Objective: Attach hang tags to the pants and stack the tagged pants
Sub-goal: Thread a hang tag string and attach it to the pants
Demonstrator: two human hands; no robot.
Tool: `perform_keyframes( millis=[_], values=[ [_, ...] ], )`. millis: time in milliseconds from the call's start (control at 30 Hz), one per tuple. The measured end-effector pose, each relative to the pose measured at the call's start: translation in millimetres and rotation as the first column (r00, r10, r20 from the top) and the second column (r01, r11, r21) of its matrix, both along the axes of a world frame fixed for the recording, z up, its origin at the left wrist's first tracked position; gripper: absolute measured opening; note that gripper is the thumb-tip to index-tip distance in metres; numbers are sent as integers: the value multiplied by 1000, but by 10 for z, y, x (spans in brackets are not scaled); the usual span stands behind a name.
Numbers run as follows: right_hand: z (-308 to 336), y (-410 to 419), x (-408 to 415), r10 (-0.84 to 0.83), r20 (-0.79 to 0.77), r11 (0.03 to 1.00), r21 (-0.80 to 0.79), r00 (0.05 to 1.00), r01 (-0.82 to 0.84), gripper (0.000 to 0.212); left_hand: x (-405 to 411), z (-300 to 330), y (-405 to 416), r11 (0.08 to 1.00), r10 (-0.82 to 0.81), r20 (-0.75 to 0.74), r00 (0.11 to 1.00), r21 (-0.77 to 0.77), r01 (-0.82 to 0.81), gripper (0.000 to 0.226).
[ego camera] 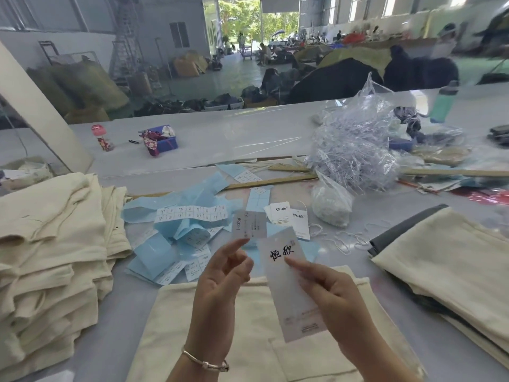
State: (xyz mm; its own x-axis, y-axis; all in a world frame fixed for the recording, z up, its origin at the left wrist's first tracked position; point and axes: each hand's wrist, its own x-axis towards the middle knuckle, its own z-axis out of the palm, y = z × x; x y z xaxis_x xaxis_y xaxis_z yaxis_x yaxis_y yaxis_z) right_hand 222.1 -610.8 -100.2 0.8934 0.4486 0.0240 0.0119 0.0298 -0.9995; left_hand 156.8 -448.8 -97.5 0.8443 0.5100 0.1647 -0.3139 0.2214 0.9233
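- a cream pair of pants (220, 321) lay flat on the worktop (413, 343) right under the hands, likely placed there so it could be tagged without a reach.
- the right hand (333, 296) pinched a long hang tag (292, 285), printed side up, its grip clamped on the card's right edge, probably so the tag could be read and matched.
- the left hand (223, 274) pinched a small size label (249, 224) at its lower edge, raised beside the tag's top as if to pair the two.
- folded cream pants sat in a left stack (55, 257) and a right stack (446, 266); which was tagged i could not tell.
- past the hands lay blue sticker backing (176, 213), spare tags (289, 219) and loose string (344, 241), all within reach.
- farther off was a heap of clear plastic fasteners (355, 144).
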Motion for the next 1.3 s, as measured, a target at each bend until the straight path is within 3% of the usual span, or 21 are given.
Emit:
perform_keyframes(
  millis=[100, 200, 267, 400, 467, 533, 667, 800, 967, 1300],
  values=[
    [-36, -70, 10, 42, -166, 997, 70, 985, -31, 51, -42, 55, -14, 999, 38, -15, 999, 4, -38, 13],
    [-60, -138, 38, 42, -169, 999, 35, 985, -36, 65, -66, 91, -61, 998, 37, -26, 999, 45, -36, 7],
    [-45, -154, 22, 20, -89, 999, -26, 996, -23, 73, -81, 122, -97, 997, 9, -29, 1000, 80, -7, 24],
    [19, -113, -88, 10, 285, 970, -237, 959, 60, 103, -80, 166, -231, 971, -34, -39, 999, 235, 42, 76],
    [32, -66, -148, 32, 386, 955, -285, 922, 86, 96, -36, 146, -328, 932, -10, -71, 997, 361, 35, 93],
    [48, -25, -190, 55, 476, 938, -325, 878, 118, 69, 7, 119, -422, 906, -4, -94, 996, 421, 43, 104],
    [104, -10, -266, 56, 507, 947, -300, 860, 116, 50, 50, 81, -460, 960, -39, -71, 997, 274, 57, 109],
    [140, -18, -295, 44, 509, 962, -255, 859, 102, 58, 59, 62, -403, 977, -88, -50, 995, 191, 96, 106],
    [179, -3, -293, 68, 521, 977, -208, 851, 50, 91, 50, 74, -365, 980, -110, 1, 994, 165, 108, 97],
    [95, -22, -197, 125, 492, 969, -246, 862, 0, 87, 43, 25, -328, 984, -90, 14, 996, 157, 86, 86]
  ],
)
